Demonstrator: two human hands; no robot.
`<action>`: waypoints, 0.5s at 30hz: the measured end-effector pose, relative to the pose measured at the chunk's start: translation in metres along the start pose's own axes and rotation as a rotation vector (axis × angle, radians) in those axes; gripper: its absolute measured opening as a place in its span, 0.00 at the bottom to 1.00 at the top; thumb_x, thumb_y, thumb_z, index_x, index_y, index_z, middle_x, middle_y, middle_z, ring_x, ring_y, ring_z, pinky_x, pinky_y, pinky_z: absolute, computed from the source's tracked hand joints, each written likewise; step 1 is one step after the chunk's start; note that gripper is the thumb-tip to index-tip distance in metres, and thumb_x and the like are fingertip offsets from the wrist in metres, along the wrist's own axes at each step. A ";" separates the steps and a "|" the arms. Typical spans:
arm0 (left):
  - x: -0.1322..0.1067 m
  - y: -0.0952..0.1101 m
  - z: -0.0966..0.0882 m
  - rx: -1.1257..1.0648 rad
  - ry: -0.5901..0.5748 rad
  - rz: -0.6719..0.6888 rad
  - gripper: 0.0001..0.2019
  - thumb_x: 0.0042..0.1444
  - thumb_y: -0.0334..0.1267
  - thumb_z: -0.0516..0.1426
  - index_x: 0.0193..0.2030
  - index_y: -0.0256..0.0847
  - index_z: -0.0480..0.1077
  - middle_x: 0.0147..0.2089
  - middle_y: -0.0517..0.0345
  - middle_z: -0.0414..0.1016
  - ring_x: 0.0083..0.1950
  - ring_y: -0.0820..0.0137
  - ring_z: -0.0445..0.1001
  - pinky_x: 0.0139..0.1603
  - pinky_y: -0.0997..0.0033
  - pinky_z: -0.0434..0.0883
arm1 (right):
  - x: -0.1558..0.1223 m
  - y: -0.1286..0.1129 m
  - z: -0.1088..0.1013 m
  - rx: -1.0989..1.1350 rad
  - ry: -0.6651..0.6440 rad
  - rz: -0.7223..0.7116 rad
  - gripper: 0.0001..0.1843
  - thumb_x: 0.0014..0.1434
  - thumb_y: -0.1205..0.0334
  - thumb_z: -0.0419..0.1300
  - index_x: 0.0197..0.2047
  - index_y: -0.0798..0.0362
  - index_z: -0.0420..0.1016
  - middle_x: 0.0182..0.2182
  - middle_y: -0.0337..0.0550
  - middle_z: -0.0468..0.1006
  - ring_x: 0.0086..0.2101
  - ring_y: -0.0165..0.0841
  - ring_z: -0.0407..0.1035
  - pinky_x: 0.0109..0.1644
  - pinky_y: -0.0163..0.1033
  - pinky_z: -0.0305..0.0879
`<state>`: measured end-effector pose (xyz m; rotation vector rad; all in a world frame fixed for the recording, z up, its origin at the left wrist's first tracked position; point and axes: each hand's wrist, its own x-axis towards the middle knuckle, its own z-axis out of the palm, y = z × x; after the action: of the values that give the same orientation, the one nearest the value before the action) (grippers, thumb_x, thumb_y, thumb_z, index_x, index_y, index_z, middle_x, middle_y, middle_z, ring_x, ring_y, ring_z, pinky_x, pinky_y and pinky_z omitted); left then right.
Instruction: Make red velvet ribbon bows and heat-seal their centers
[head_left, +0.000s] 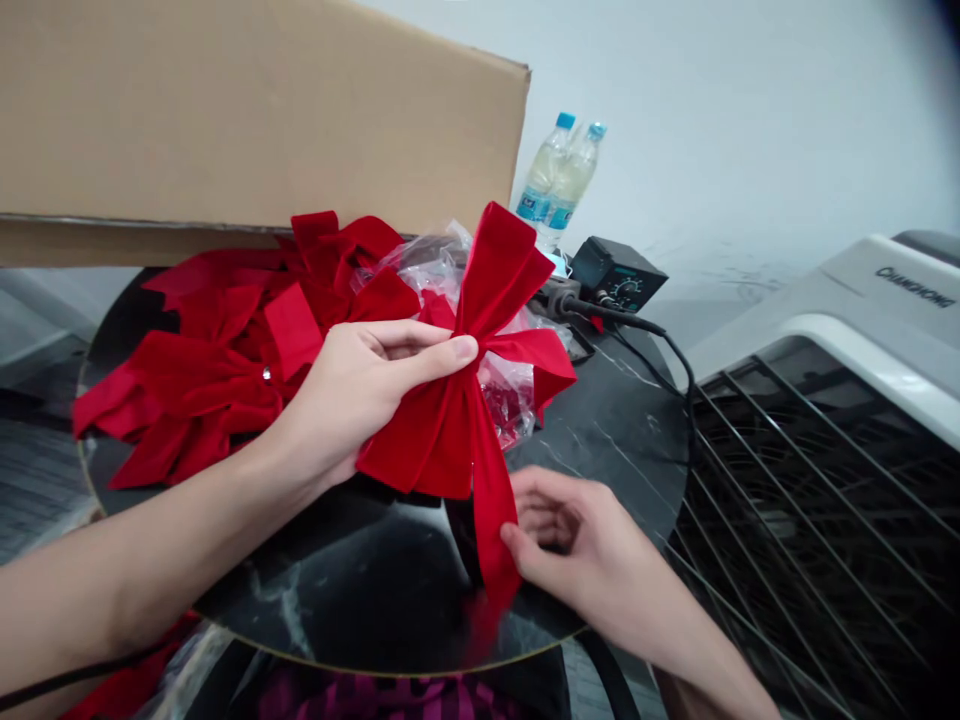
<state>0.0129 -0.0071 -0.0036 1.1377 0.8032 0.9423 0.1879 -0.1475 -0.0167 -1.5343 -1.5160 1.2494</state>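
Observation:
A large red velvet bow (pixel 439 440) is held up over the round table, its loops and tails spread out. My left hand (pixel 382 385) pinches it at the centre knot, thumb on top. Lower down, my right hand (pixel 574 540) has thumb and fingers closed on the edge of the bow's long hanging tail. Behind my left wrist lies a pile of more red velvet bows (pixel 202 385), one with a small shiny stud at its middle. Clear plastic bags (pixel 514 395) lie behind the held bow and are partly hidden by it.
The black marble-patterned table (pixel 360 590) has a big cardboard box (pixel 262 110) behind it. Two water bottles (pixel 559 180) and a black dial box (pixel 619 272) with a cable stand at the back. A white Changhong appliance (pixel 840 330) with a dark grille stands right.

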 end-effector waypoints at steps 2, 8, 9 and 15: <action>0.001 0.002 -0.001 -0.007 -0.021 -0.003 0.12 0.47 0.44 0.73 0.37 0.42 0.84 0.39 0.56 0.87 0.41 0.63 0.85 0.41 0.73 0.81 | -0.021 -0.002 -0.016 -0.222 -0.141 -0.006 0.09 0.64 0.73 0.58 0.37 0.51 0.76 0.26 0.34 0.79 0.26 0.26 0.76 0.29 0.28 0.70; -0.002 0.001 0.000 0.026 -0.013 0.052 0.11 0.48 0.42 0.73 0.37 0.42 0.83 0.36 0.58 0.86 0.39 0.66 0.84 0.39 0.76 0.80 | -0.029 -0.024 -0.038 -0.571 0.253 -0.178 0.08 0.64 0.60 0.65 0.47 0.46 0.81 0.25 0.32 0.82 0.17 0.24 0.70 0.20 0.28 0.66; -0.003 0.000 0.000 0.043 -0.018 0.062 0.11 0.48 0.41 0.73 0.38 0.42 0.83 0.36 0.58 0.86 0.38 0.67 0.84 0.38 0.77 0.79 | -0.020 -0.027 -0.033 -0.568 0.401 -0.225 0.09 0.64 0.58 0.65 0.47 0.48 0.81 0.24 0.33 0.81 0.18 0.25 0.70 0.22 0.29 0.68; -0.007 -0.002 0.003 0.063 -0.057 0.068 0.09 0.48 0.38 0.73 0.36 0.43 0.84 0.35 0.59 0.86 0.39 0.66 0.84 0.39 0.77 0.80 | 0.033 -0.029 0.000 -0.741 0.684 -0.576 0.06 0.64 0.67 0.62 0.43 0.53 0.81 0.32 0.40 0.84 0.26 0.28 0.75 0.36 0.33 0.74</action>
<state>0.0132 -0.0147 -0.0049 1.2476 0.7564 0.9421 0.1734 -0.1113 0.0035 -1.5240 -1.7991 -0.2040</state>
